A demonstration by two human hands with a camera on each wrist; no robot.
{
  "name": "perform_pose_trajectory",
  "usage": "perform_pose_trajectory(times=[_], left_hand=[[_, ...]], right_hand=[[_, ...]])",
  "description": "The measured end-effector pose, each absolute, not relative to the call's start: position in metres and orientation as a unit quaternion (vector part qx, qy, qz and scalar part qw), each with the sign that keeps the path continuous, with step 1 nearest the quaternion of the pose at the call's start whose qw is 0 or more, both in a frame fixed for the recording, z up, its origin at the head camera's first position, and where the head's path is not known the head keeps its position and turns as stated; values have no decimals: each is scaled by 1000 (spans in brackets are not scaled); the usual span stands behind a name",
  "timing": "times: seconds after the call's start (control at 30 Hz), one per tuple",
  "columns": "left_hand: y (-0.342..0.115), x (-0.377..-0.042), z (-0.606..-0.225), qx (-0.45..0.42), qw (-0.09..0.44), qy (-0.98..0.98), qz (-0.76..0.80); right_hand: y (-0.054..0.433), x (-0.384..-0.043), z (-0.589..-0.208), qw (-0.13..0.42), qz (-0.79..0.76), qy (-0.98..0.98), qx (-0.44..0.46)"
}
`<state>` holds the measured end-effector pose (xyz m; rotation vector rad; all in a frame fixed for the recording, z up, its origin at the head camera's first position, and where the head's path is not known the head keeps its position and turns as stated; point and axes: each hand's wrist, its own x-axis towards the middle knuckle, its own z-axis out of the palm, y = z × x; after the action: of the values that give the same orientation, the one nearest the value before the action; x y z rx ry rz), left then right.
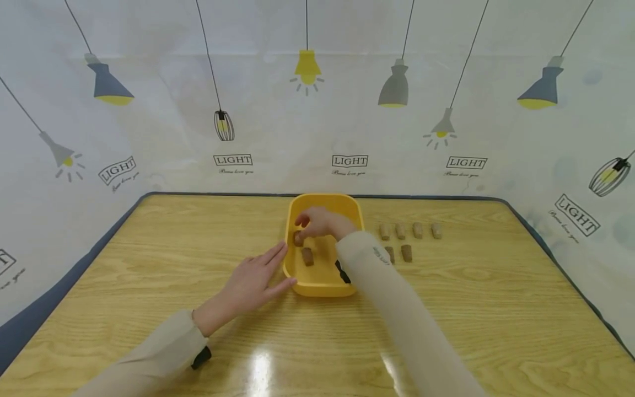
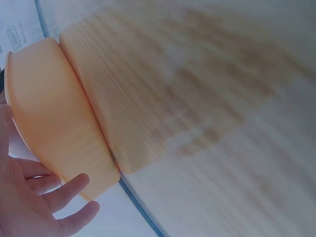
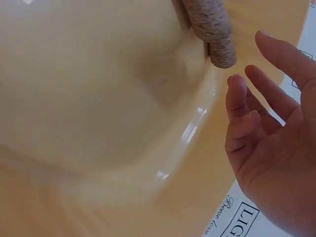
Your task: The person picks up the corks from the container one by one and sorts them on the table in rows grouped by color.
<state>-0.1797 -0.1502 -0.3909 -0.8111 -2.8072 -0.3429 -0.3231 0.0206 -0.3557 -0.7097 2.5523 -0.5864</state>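
My left hand (image 1: 250,284) touches the near left side of a yellow plastic bin (image 1: 324,289), its fingers fairly straight. In the left wrist view, the fingers (image 2: 66,192) lie spread along the bin's outer wall (image 2: 54,108). Inside the bin, my right hand (image 1: 319,221) hovers by a brown cork stopper (image 1: 298,239) at the left wall. A second cork stopper (image 1: 307,257) lies a little nearer on the bin floor. The right wrist view shows the thumb and fingers (image 3: 237,94) apart, with a gap between them and a cork stopper (image 3: 223,53).
To the right of the bin, several more cork stoppers (image 1: 401,231) stand in a row, with a darker cork stopper (image 1: 407,253) in front, beside another partly behind the right sleeve (image 1: 367,259). A patterned backdrop (image 1: 278,127) rises behind the wooden table (image 1: 496,309).
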Motion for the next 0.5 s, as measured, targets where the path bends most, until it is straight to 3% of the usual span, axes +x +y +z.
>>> perform_pose_trajectory(times=[0.5], left_hand=[[-151,-180,-391,-273,100,-950,-116]], right_hand=[[20,-324,-375,216,-235,911,-261]])
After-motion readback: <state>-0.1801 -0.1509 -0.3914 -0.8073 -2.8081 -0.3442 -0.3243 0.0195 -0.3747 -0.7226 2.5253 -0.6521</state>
